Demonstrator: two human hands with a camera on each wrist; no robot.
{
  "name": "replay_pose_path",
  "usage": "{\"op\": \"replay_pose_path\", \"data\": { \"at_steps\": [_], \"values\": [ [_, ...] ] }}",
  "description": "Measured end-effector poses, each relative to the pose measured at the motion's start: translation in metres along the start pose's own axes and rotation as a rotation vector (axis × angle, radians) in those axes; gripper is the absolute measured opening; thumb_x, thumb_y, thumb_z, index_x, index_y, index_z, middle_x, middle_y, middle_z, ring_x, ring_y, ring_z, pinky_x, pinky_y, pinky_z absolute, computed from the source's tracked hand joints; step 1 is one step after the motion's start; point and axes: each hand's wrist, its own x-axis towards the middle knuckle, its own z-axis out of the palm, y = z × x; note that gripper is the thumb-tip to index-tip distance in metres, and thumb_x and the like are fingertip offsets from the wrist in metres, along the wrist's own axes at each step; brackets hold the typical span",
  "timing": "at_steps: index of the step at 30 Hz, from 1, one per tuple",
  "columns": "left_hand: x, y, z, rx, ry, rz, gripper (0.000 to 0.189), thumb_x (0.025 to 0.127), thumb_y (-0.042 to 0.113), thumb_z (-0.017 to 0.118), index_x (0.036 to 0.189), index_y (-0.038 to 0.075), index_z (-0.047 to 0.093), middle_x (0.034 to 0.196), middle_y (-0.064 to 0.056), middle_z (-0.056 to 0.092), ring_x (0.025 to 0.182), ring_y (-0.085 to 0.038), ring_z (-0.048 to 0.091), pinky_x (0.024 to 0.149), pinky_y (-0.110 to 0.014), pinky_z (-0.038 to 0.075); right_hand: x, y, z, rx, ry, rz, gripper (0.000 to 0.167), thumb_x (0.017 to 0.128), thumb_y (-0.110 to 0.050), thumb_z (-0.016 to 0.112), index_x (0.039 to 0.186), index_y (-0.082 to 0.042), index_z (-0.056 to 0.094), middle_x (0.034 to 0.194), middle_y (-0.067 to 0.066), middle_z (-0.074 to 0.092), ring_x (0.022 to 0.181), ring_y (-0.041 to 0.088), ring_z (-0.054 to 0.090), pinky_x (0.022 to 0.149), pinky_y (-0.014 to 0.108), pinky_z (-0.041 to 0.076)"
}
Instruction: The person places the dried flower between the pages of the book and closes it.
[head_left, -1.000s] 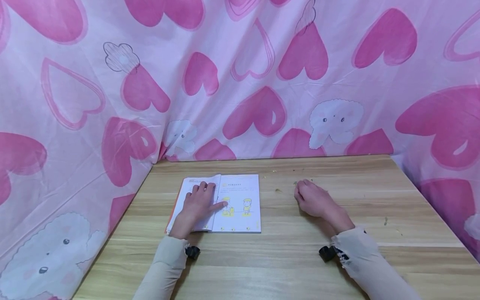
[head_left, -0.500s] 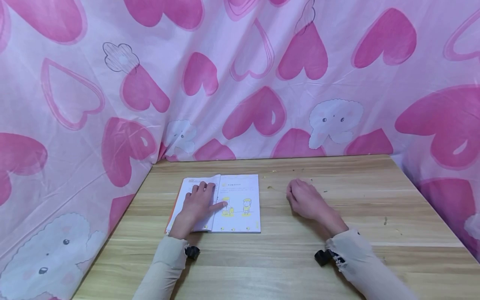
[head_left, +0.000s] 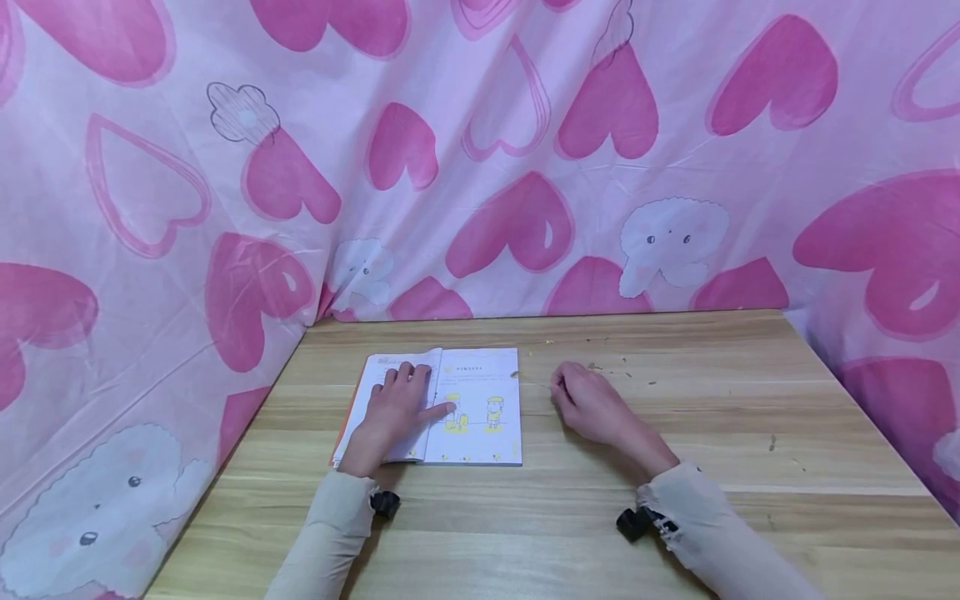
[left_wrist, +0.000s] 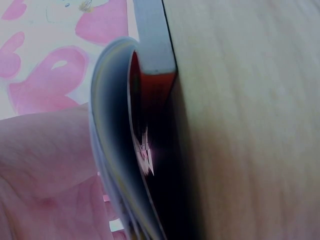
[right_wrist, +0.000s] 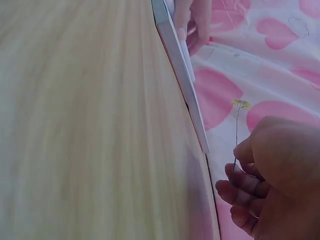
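Observation:
An open book [head_left: 480, 433] with yellow-and-white drawings lies on the wooden table. My left hand [head_left: 396, 412] rests spread on its left page, the thumb reaching across the fold onto the right page. In the left wrist view the pages [left_wrist: 107, 100] curve up beside the palm. My right hand [head_left: 596, 404] is to the right of the book, apart from it. Between its thumb and fingers it pinches the thin stem of a small dried yellow flower [right_wrist: 240, 104]. From the head, the flower's top shows at the right page's edge, the stem barely visible.
Several small dried bits [head_left: 595, 367] are scattered on the table [head_left: 525, 533] behind and to the right of my right hand. A pink curtain with hearts [head_left: 510, 225] hangs along the back and both sides. Each wrist wears a black camera [head_left: 636, 523].
My right hand has moved left toward the book, carrying the dried flower until its top meets the right page's edge in view. The left hand stays in place.

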Motion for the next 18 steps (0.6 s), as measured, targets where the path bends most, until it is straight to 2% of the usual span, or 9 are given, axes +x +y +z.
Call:
{"op": "replay_pose_path", "data": {
  "at_steps": [7, 13, 18],
  "values": [
    [-0.001, 0.000, -0.001, -0.010, -0.005, 0.003, 0.085, 0.095, 0.065, 0.074, 0.156, 0.010, 0.049, 0.144, -0.020, 0.055, 0.128, -0.041, 0.052, 0.105, -0.065, 0.048, 0.007, -0.016, 0.008, 0.031, -0.037, 0.021, 0.004, 0.109, -0.014, 0.060, 0.109, -0.011, 0.063, 0.097, -0.001, 0.062, 0.086, 0.014, 0.058, 0.080, 0.033, 0.053],
    [-0.001, 0.001, -0.002, -0.009, -0.005, -0.001, 0.086, 0.096, 0.064, 0.074, 0.156, 0.010, 0.048, 0.143, -0.019, 0.055, 0.127, -0.040, 0.051, 0.105, -0.064, 0.048, 0.011, -0.029, 0.014, 0.052, -0.034, 0.010, 0.004, 0.108, -0.013, 0.060, 0.108, -0.011, 0.063, 0.096, -0.001, 0.061, 0.087, 0.014, 0.057, 0.080, 0.033, 0.052],
    [-0.001, 0.000, -0.001, -0.006, -0.001, -0.002, 0.086, 0.095, 0.064, 0.074, 0.157, 0.010, 0.048, 0.143, -0.018, 0.055, 0.127, -0.039, 0.051, 0.105, -0.064, 0.049, 0.018, -0.038, 0.023, 0.065, -0.051, 0.032, 0.004, 0.110, -0.016, 0.060, 0.107, -0.013, 0.062, 0.097, -0.002, 0.060, 0.088, 0.014, 0.056, 0.079, 0.031, 0.050]
  ]
}}
